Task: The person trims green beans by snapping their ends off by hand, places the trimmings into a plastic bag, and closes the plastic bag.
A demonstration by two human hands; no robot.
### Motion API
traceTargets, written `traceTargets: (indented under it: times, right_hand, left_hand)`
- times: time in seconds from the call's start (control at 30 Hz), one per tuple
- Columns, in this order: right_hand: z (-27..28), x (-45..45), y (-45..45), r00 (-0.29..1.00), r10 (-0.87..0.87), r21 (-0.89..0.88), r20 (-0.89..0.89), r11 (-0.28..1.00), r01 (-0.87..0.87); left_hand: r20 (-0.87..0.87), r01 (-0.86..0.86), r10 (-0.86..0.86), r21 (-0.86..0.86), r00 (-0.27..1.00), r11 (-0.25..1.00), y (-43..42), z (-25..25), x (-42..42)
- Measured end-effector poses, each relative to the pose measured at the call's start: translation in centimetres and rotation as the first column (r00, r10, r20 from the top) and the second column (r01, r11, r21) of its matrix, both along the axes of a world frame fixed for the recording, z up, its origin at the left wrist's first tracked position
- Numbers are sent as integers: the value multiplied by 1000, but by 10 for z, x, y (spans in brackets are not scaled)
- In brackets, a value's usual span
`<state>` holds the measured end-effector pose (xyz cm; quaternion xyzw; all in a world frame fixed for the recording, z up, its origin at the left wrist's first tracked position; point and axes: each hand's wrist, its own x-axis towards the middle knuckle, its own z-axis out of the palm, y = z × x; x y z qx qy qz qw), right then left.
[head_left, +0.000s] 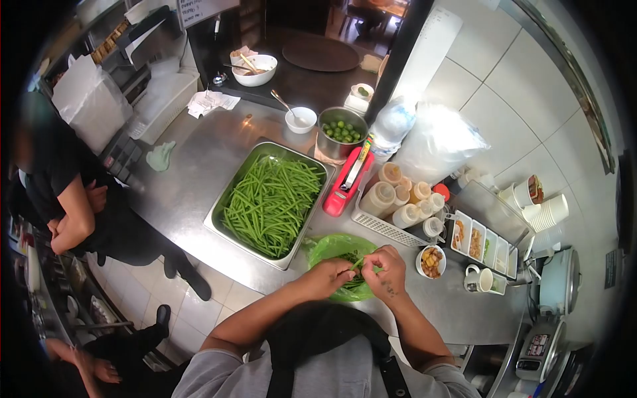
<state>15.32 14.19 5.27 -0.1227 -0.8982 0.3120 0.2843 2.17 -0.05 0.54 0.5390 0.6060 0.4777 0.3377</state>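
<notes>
Both my hands meet over a green plastic bag [322,250], which lies open on the counter's front edge with bits of green bean inside. Between my fingertips is a green bean [358,264]. My left hand [330,277] pinches one end of it, and my right hand [385,272] pinches the other, fingers curled. Just beyond my left hand stands a deep steel pan [215,216] heaped with long green beans [272,205].
A red tape dispenser [342,189] and a white basket [378,224] of squeeze bottles stand right of the pan. Behind are a pot of limes [342,131] and a white bowl [300,121]. A cup of diced food [431,262] is at right. Two people [79,199] are at left.
</notes>
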Motion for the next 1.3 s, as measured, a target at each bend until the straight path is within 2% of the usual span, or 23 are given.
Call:
traceTargets:
  times: [0.03,0.07,0.1,0.13,0.2,0.23,0.3,0.37,0.43,0.5,0.53,0.6,0.7,0.8,0.87,0.9,0.93,1.0,1.03,1.1,1.17,1.23,1.3]
  right_hand:
    - [-4,-1,-3,995,-86,-125,-44,989,80]
    - [-10,-2,-6,995,-88,-126,-46,989,82]
    - [-15,-3,-8,982,-180,-436,-55,889,138]
    - [-18,-3,-9,962,-269,-701,-35,693,169]
    - [-17,2,-1,969,-243,-751,-45,647,127]
    - [-15,5,4,976,-211,-795,-60,601,81]
    - [-31,17,7,990,-134,-760,36,640,114]
    - [-38,23,5,952,75,-501,296,861,88]
    - [-31,25,2,915,126,-386,382,922,34]
    - [-44,25,-5,925,181,-678,334,728,102]
    - [-44,24,-5,925,181,-680,335,725,105]
    - [-40,21,-4,967,211,-948,143,310,73]
    - [-39,17,-6,962,238,-967,131,244,71]
    - [-49,17,-3,952,245,-954,186,277,115]
    - [-60,15,-5,956,213,-926,201,361,114]
    - [-66,14,-7,961,178,-891,211,439,114]
    - [-71,14,-7,960,188,-891,207,441,106]
    - [-74,13,-8,877,115,-614,466,756,227]
    - [-71,12,-11,879,126,-614,460,760,213]
    - [-57,11,-18,842,-58,-131,537,980,152]
    - [-49,11,-20,801,-23,-170,599,973,155]
    - [-50,15,-20,886,-38,-115,463,988,102]
    - [-47,15,-18,872,-41,-77,488,993,90]
  left_hand:
    - [-2,2,-2,-1,1000,1000,1,2,2]
    - [80,-5,6,-23,997,1000,1,3,5]
    - [161,-8,15,-45,987,999,0,6,7]
    - [161,-3,10,-48,987,999,0,5,6]
    - [535,-17,79,-121,841,992,-1,2,4]
    - [537,-11,75,-122,840,992,-2,2,0]
    - [767,-113,50,31,640,993,-6,0,-15]
    - [827,-140,5,90,563,986,-7,-12,-26]
    - [903,-222,-39,147,428,964,-7,-11,-31]
    - [912,-224,-42,145,409,964,-8,-10,-30]
    - [921,-229,-53,151,385,962,-8,-10,-28]
    - [930,-224,-69,159,362,962,-6,-13,-26]
    - [932,-210,-115,196,345,958,-4,-21,-23]
    - [931,-208,-105,187,351,960,-7,-14,-19]
    - [814,-189,39,87,579,978,-10,-7,-13]
    - [812,-198,44,88,581,976,-12,-5,-9]
    - [682,-157,36,117,731,981,-14,-4,-5]
    - [392,-105,29,174,919,979,-15,2,2]
    - [386,-117,41,177,922,977,-16,5,4]
    - [271,-87,26,215,962,973,-17,11,4]
    - [182,-169,118,298,976,940,-22,17,-6]
    - [-72,-360,384,228,921,905,-34,25,-28]
    - [-5,-652,658,119,753,748,-44,23,-57]
